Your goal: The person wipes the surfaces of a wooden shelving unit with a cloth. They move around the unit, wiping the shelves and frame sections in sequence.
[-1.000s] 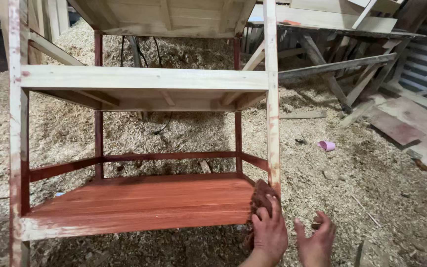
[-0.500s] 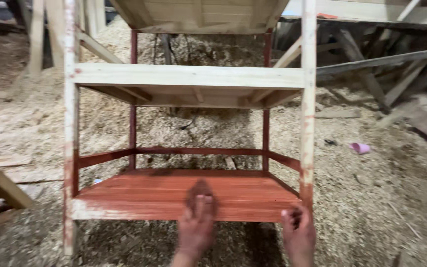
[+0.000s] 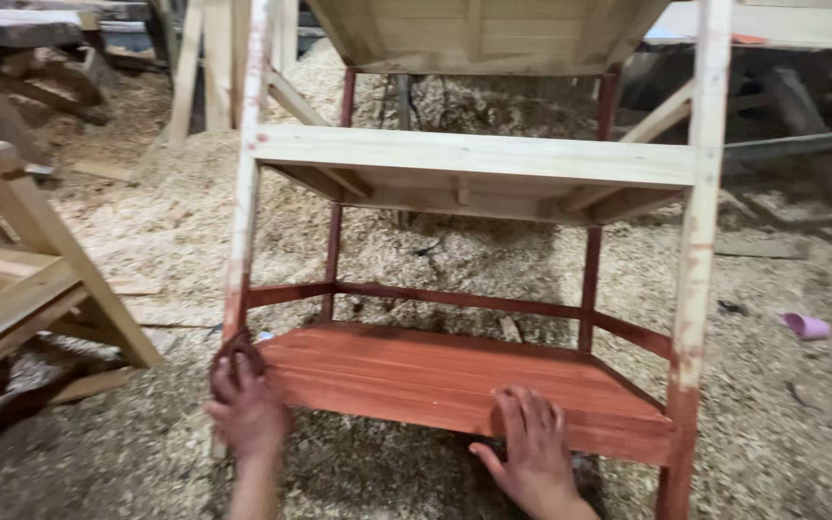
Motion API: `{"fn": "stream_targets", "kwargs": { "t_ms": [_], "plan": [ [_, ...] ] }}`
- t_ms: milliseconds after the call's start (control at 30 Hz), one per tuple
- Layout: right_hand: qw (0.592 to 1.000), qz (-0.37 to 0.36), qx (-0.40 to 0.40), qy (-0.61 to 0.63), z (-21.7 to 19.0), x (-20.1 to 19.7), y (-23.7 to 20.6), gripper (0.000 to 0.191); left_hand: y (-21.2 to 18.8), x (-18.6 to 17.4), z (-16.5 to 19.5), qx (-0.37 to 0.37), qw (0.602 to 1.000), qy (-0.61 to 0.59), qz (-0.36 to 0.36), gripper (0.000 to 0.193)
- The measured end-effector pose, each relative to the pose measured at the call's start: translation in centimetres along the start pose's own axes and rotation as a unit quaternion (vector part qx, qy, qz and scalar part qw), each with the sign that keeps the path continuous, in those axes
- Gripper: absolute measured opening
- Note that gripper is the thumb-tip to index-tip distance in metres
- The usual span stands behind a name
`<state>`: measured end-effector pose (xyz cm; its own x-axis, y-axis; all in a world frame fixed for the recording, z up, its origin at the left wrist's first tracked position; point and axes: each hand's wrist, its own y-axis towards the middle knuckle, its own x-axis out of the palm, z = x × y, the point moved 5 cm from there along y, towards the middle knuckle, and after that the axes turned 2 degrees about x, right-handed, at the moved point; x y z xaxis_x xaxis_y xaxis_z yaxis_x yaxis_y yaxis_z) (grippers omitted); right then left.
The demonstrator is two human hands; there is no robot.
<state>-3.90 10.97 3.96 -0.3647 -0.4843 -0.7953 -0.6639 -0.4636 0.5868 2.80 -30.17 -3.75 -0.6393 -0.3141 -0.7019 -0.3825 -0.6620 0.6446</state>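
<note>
Pressing against the front left corner of the red-stained bottom shelf (image 3: 455, 371), the left hand (image 3: 243, 404) is curling its stained fingers around a dark rag (image 3: 235, 349), which is touching the base of the front left post (image 3: 243, 221) just above the knuckles. To its right, along the same front edge, the right hand (image 3: 532, 453) is lying open, fingers spread flat over the shelf's lip, thumb hanging below it. Above both hands, the unpainted middle shelf (image 3: 474, 159) is spanning the wooden rack. Sawdust (image 3: 358, 472) is covering the ground beneath the wrists. Off to the right hand's far right, a small pink cup (image 3: 806, 326) is lying on its side. Left of the left hand, a bare wooden frame (image 3: 21, 299) is standing well apart.
</note>
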Motion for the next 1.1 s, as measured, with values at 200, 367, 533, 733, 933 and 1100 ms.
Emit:
{"fn": "stream_targets", "kwargs": {
  "t_ms": [200,367,533,733,933,1100],
  "plan": [
    [0.996,-0.082,0.012,-0.011,-3.6,1.5,3.8,0.122,-8.3,0.0,9.4,-0.086,0.985,-0.125,-0.084,0.060],
    [0.964,-0.258,0.022,-0.061,-8.6,5.2,6.1,0.132,-12.0,-0.7,11.6,0.024,0.982,-0.187,-0.006,0.054],
    [0.956,-0.288,0.004,-0.062,-12.2,7.1,8.2,0.131,-3.4,1.5,1.2,-0.164,0.970,-0.177,-0.013,0.054],
    [0.959,-0.278,0.001,-0.052,-13.8,10.3,9.1,0.129,3.2,3.6,-7.5,-0.296,0.924,-0.191,-0.148,0.052],
    [0.969,-0.222,-0.012,-0.105,-15.8,13.2,9.9,0.114,-4.5,1.9,2.1,0.075,0.997,-0.010,0.012,0.026],
    [0.969,-0.230,-0.015,-0.090,-15.5,14.1,10.0,0.114,-0.5,2.1,-1.5,-0.089,0.985,-0.142,-0.030,0.055]
  ]
}}
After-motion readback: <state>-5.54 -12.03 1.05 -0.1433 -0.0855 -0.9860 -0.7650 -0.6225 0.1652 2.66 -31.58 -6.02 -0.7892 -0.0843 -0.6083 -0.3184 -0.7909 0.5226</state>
